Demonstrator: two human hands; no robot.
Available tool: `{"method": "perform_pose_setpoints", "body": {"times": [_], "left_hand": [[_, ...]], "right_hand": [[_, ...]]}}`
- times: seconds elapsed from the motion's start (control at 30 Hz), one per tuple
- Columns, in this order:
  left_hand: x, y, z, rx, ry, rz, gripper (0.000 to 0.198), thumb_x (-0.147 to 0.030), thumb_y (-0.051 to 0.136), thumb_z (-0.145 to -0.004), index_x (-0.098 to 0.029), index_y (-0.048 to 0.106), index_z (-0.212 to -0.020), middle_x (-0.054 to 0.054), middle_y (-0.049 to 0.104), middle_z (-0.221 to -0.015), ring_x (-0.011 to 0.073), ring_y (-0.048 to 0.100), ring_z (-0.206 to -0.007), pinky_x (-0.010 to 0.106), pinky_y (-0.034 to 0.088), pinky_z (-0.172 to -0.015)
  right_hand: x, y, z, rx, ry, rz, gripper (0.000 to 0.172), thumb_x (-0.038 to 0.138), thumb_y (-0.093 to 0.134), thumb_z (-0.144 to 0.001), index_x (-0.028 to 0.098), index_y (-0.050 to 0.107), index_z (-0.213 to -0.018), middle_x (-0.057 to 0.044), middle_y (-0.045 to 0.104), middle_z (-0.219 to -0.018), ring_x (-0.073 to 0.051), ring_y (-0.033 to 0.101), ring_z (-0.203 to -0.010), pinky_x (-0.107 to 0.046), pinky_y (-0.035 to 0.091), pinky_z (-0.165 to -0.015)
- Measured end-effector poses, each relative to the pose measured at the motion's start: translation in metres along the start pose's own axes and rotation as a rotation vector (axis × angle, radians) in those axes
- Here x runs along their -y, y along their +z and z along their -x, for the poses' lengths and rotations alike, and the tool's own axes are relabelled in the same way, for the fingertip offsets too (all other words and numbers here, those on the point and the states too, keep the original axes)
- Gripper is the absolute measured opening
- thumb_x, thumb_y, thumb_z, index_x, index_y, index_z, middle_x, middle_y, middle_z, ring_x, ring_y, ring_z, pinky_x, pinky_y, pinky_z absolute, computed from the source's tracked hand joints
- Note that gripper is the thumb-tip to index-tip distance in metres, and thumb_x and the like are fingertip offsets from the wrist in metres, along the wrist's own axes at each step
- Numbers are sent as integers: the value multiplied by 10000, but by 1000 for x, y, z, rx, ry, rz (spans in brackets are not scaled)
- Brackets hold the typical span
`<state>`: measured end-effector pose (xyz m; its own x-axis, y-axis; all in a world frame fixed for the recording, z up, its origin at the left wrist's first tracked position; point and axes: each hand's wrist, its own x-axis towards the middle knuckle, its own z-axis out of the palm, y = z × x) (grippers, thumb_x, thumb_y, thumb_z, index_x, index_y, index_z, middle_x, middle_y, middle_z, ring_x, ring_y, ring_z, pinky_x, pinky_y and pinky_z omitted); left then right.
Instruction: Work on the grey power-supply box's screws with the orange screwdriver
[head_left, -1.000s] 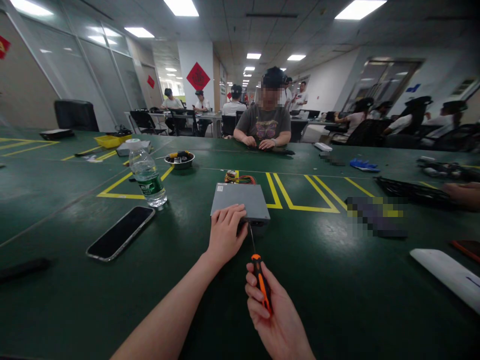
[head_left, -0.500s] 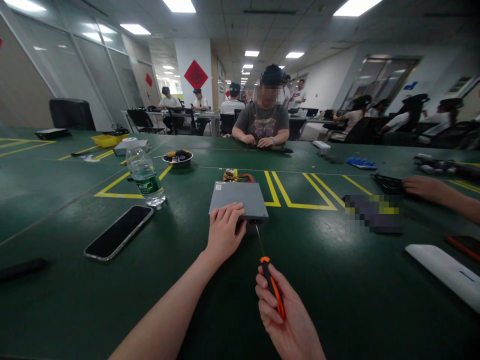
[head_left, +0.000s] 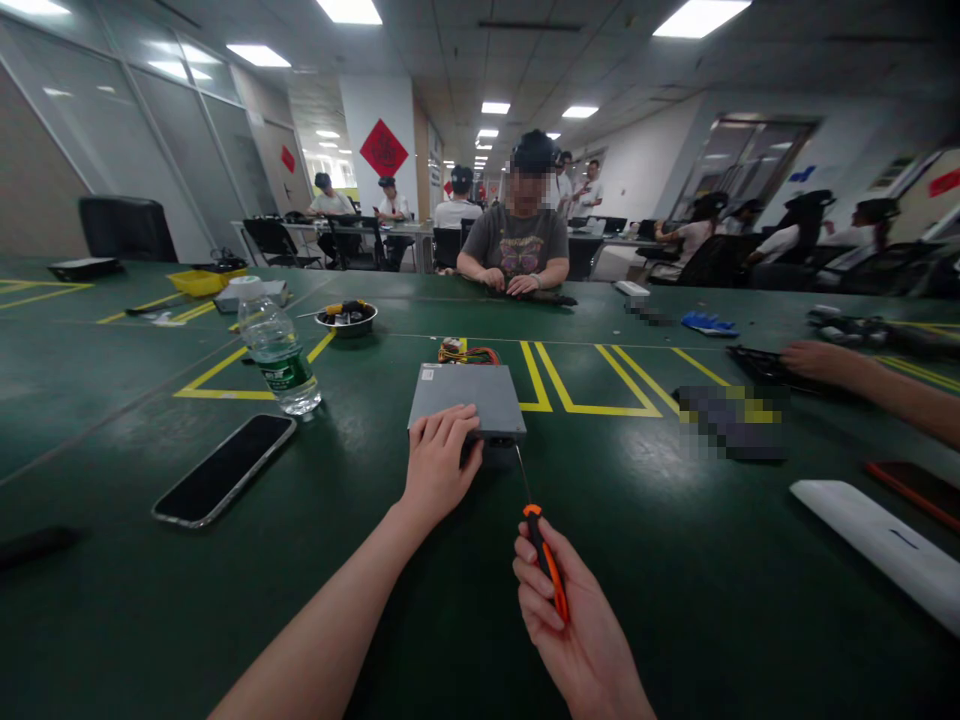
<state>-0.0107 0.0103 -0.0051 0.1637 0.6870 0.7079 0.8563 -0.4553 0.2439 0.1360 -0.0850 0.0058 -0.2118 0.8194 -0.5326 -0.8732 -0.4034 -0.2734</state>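
A grey metal computer power supply unit (head_left: 480, 393) lies on the green table, its bundle of coloured cables (head_left: 469, 353) at the far side. My left hand (head_left: 442, 455) grips its near left part, fingers over the top and thumb against the near face. In my right hand (head_left: 559, 600) is a screwdriver (head_left: 546, 560) with an orange and black handle, fingers wrapped round it. Its thin shaft points away from me, with the tip by the near right corner of the unit. Whether the tip touches the metal I cannot tell.
On the left are a phone (head_left: 225, 470) and a water bottle (head_left: 277, 355). Beyond them stand a metal bowl (head_left: 346, 322) of small parts and a yellow tray (head_left: 202, 282). A white object (head_left: 877, 530) lies right. A co-worker's hand (head_left: 817, 362) reaches in; another person sits opposite.
The view has turned slightly right. The screwdriver tip has shifted a little rightward along the unit's near face, towards its corner. My left hand keeps its hold on the unit.
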Motion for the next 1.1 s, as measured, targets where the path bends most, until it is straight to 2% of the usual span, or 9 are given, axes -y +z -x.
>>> {"method": "perform_pose_setpoints", "body": {"times": [0.13,0.3,0.43,0.63,0.83,1.0,1.1], "left_hand": [[0,0,0,-2,5,-1,181,-228,511,-823,-240,502,-1004,15,591,-1179,198,497,-1114,383,309,-906],[0,0,-1,-2,5,4,185,-222,511,-820,-237,506,-1004,28,589,-1182,206,496,-1113,391,313,-899],[0,1,-1,1,-4,10,191,-220,515,-816,-237,512,-1007,38,586,-1187,214,497,-1111,401,315,-898],[0,1,0,5,-3,15,189,-222,512,-820,-235,512,-1009,40,585,-1188,215,495,-1113,402,314,-897],[2,1,0,2,11,1,194,-226,511,-823,-240,504,-1016,22,589,-1182,204,495,-1112,392,310,-900],[1,0,0,-3,16,-7,198,-225,512,-819,-241,505,-1016,29,587,-1186,210,494,-1115,391,317,-893],[0,0,0,-8,20,-8,200,-221,511,-818,-240,506,-1016,29,589,-1183,207,497,-1112,389,318,-892]], "right_hand": [[1,-1,-1,-21,-24,5,221,175,365,-925,83,533,-816,12,476,-626,3,312,-351,-88,206,-259],[0,0,1,-88,-123,62,125,61,426,-874,90,523,-801,-8,521,-674,6,338,-371,-80,216,-264],[2,3,4,-89,-48,4,176,160,391,-918,68,536,-879,-27,517,-691,-11,406,-418,-72,243,-274],[2,6,5,-21,30,-14,272,204,315,-947,54,542,-944,1,470,-631,-10,352,-371,-83,216,-257],[1,4,4,-65,-55,28,173,120,382,-913,84,529,-830,-25,516,-691,-8,382,-409,-75,221,-268],[1,3,5,-56,62,-29,222,206,355,-939,79,534,-901,-10,501,-674,-10,385,-406,-77,252,-279],[1,2,5,-21,62,6,222,213,370,-934,74,539,-974,-2,494,-666,-9,367,-393,-85,248,-277]]}}
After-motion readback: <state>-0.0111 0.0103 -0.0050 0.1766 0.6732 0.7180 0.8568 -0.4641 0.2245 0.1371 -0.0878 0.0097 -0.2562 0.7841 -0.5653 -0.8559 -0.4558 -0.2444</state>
